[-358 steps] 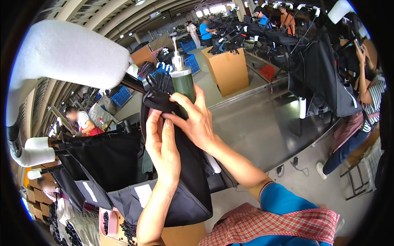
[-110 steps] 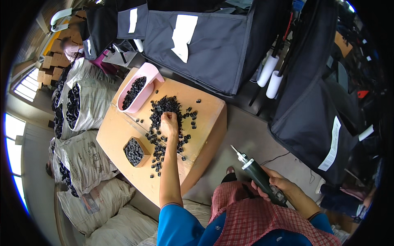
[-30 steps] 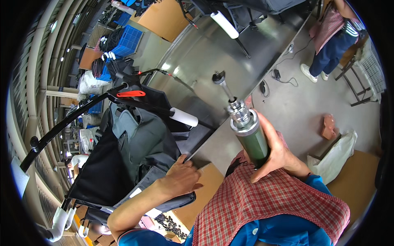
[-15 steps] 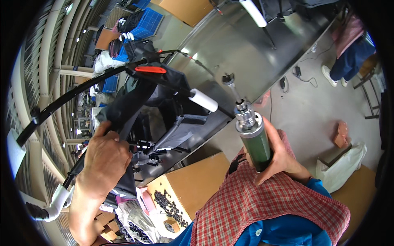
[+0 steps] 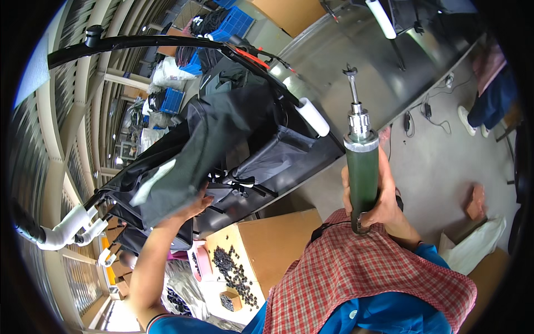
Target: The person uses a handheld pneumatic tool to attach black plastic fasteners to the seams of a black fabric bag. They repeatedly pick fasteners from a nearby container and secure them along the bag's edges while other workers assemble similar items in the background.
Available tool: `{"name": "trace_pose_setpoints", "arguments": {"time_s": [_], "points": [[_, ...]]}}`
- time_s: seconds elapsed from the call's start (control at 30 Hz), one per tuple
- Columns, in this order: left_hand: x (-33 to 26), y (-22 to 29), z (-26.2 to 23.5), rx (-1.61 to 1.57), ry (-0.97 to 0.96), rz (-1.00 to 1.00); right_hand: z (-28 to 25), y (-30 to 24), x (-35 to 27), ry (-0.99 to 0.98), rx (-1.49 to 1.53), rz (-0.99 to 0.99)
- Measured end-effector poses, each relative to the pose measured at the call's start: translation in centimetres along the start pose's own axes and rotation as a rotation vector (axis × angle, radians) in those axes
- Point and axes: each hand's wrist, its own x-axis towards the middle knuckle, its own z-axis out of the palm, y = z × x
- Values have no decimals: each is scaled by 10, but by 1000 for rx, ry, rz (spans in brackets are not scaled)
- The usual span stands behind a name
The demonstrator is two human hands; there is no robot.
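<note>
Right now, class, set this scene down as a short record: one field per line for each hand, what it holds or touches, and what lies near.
Left hand: presses on the dark fabric of a folded stroller frame
Right hand: grips a green powered screwdriver, bit pointing up
Below the hands: cardboard box strewn with small black parts
Also near: pink scoop, white foam roll

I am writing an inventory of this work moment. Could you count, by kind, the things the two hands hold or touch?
Green powered screwdriver, held upright in the right hand: 1
Black fabric stroller seat, touched by the left hand: 1
Total: 2
</note>
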Motion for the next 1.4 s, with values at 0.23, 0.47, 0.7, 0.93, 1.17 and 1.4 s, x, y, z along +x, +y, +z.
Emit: {"name": "trace_pose_setpoints", "arguments": {"time_s": [0.23,0.47,0.7,0.93,1.17,1.4], "points": [[72,8,22,-597,-241,195,23,17,-14,55,-11,-74],[88,65,79,-629,-241,55,15,18,-49,82,-127,-55],[88,145,102,-145,-74,195,3,18,-57,123,-183,-188],[108,267,161,-425,-22,557,-2,3,-60,244,-187,-131],[147,366,127,-588,95,612,-18,-27,-60,280,-382,-41],[160,389,94,-664,272,462,-25,-21,-57,358,-339,16]]}}
